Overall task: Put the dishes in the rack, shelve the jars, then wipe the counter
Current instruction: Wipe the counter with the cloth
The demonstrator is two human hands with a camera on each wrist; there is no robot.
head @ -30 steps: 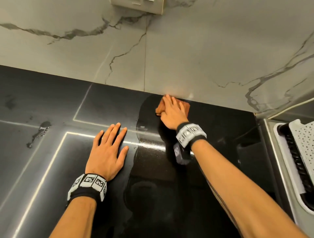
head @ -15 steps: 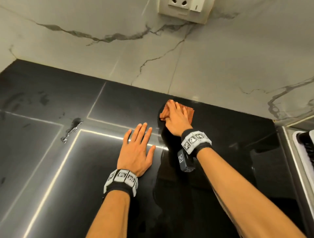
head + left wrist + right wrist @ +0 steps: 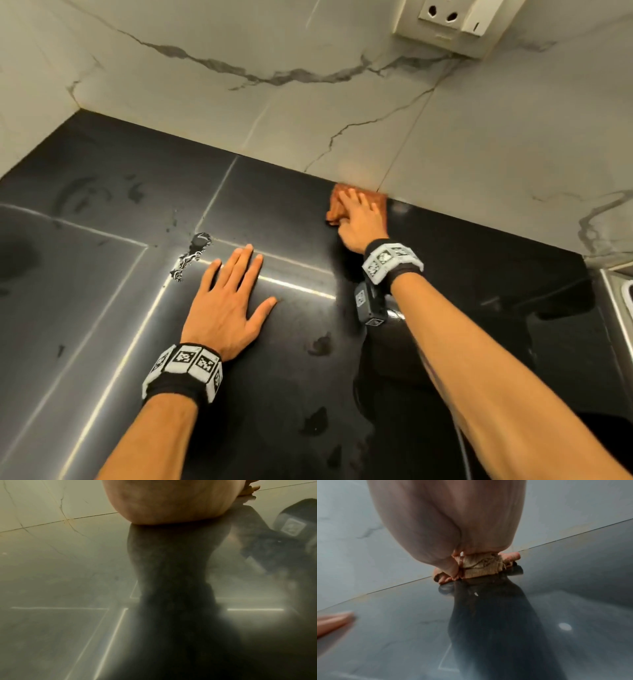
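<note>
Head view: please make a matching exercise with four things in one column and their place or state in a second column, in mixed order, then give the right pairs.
Column 1
1. left hand
2. right hand
3. cloth
4. wall socket

Column 2
A. orange-brown, at the back edge where counter meets wall
B. flat on the bare dark counter, fingers straight
C. on the marble wall, top right
D. pressing down on the cloth

Pairs: 1-B, 2-D, 3-A, 4-C
</note>
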